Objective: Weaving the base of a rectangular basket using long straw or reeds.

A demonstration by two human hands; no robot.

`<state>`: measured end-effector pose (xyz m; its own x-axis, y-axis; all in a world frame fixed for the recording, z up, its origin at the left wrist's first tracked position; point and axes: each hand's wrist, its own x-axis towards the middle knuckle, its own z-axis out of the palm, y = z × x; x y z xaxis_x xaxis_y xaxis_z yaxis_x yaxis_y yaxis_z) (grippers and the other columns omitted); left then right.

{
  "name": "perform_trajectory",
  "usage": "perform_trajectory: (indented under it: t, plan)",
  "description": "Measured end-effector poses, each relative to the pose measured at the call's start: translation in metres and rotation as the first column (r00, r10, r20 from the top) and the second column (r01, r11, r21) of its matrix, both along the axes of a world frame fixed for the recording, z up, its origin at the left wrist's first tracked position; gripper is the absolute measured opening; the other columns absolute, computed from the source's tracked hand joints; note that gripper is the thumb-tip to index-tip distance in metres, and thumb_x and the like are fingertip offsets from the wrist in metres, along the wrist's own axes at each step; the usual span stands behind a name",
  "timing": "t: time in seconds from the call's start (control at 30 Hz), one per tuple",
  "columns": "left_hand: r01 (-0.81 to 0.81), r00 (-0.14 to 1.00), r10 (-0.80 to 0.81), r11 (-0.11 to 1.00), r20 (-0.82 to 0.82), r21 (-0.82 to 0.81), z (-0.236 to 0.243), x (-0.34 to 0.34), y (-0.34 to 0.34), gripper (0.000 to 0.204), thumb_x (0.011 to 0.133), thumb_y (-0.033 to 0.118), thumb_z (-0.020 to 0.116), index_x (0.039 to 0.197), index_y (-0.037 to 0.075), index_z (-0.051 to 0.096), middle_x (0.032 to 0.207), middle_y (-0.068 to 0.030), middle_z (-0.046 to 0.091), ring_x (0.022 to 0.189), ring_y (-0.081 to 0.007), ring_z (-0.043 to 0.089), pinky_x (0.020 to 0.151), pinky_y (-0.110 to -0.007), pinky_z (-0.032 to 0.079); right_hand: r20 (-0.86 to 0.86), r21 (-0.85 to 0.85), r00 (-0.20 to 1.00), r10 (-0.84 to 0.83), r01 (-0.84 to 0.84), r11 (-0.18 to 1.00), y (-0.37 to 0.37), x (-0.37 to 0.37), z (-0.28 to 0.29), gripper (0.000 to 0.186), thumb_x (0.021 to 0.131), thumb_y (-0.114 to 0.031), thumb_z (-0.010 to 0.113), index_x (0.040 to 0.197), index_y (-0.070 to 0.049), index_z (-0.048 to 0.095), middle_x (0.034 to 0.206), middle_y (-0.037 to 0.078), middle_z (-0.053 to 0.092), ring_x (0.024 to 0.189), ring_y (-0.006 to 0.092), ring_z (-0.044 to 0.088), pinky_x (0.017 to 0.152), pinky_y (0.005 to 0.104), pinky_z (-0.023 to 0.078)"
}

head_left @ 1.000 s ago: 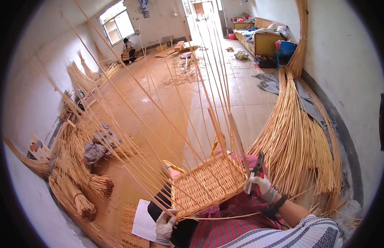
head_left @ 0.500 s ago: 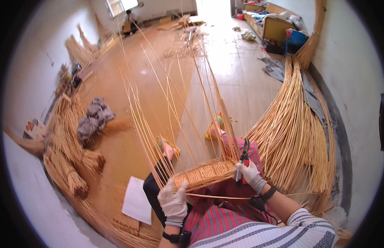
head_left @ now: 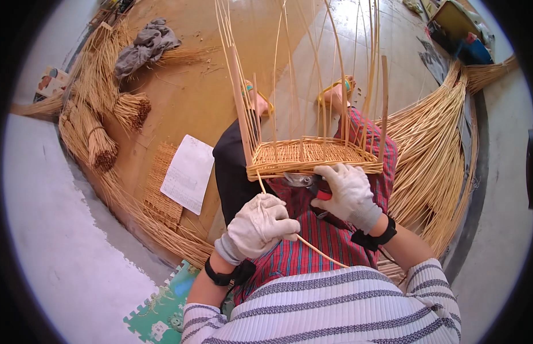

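Note:
A half-woven wicker basket (head_left: pixel 312 153) lies across my lap, its flat base and low woven rim facing up. Long upright stakes rise from its edges away from me. My gloved left hand (head_left: pixel 259 225) is closed around a wicker rod (head_left: pixel 321 253), which runs from the near left corner of the rim, through the fist and down toward my shirt. My gloved right hand (head_left: pixel 347 194) grips red-handled pruning shears (head_left: pixel 300 180) against the near rim. Their metal blades point left, and the palm hides part of the handles.
Bundles of wicker rods lie at the left (head_left: pixel 100 140) and in a large fan at the right (head_left: pixel 430 155). A white sheet (head_left: pixel 188 175) overlaps a woven panel (head_left: pixel 161 184) on the floor. Nearby are a grey cloth (head_left: pixel 146 47) and a green foam mat (head_left: pixel 163 312).
My left hand has left the basket's corner and now grips the rod below it. The shears have swung from upright to pointing left along the near rim. My view has tipped downward.

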<state>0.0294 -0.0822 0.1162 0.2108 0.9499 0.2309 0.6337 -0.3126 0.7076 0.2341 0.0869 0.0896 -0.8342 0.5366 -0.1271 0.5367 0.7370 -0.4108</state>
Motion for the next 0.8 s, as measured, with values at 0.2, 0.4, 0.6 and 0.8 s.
perform_trajectory:
  t: [0.2, 0.4, 0.6, 0.8]
  plan:
    - [-0.002, 1.0, 0.001, 0.999, 0.022, 0.048, -0.005, 0.0, 0.011, 0.018, 0.079, 0.02, 0.08, 0.095, 0.017, 0.074, 0.078, 0.0003, 0.06, 0.083, -0.0245, 0.065, 0.091, -0.042, 0.052, 0.171, 0.045, 0.984, 0.043, -0.052, 0.998, -0.006, -0.055, 0.004, 0.062, 0.077, -0.046, 0.084, 0.127, -0.017, 0.059, 0.11, 0.013, 0.066, 0.106, 0.0326, 0.066, 0.093, 0.0474, 0.045]
    - [0.013, 1.0, -0.014, 0.996, 0.014, 0.083, -0.012, -0.006, 0.011, 0.02, 0.078, 0.015, 0.079, 0.097, 0.018, 0.075, 0.079, 0.0014, 0.063, 0.084, -0.0234, 0.067, 0.086, -0.041, 0.053, 0.183, 0.028, 0.983, -0.011, 0.006, 1.0, -0.014, -0.07, -0.005, 0.064, 0.072, -0.046, 0.086, 0.125, -0.017, 0.064, 0.099, 0.015, 0.067, 0.097, 0.0351, 0.068, 0.083, 0.048, 0.048]
    - [0.031, 0.999, -0.03, 0.995, -0.014, 0.096, -0.014, -0.007, 0.007, 0.03, 0.08, 0.013, 0.073, 0.108, 0.022, 0.074, 0.08, 0.0031, 0.063, 0.084, -0.0208, 0.067, 0.082, -0.04, 0.051, 0.091, 0.097, 0.974, 0.208, -0.216, 0.972, -0.007, -0.066, -0.016, 0.044, 0.08, -0.045, 0.079, 0.11, -0.017, 0.064, 0.088, 0.012, 0.068, 0.077, 0.034, 0.07, 0.068, 0.0482, 0.052]
    - [-0.475, 0.796, 0.541, 0.836, -0.27, 0.275, -0.01, -0.051, -0.026, 0.031, 0.087, 0.005, 0.061, 0.115, 0.009, 0.073, 0.098, -0.0042, 0.071, 0.086, -0.0221, 0.065, 0.089, -0.041, 0.045, 0.161, -0.216, 0.925, 0.343, -0.306, 0.927, 0.02, 0.022, -0.002, 0.038, 0.084, -0.042, 0.076, 0.116, -0.023, 0.068, 0.093, 0.012, 0.073, 0.083, 0.0331, 0.075, 0.067, 0.0473, 0.059]
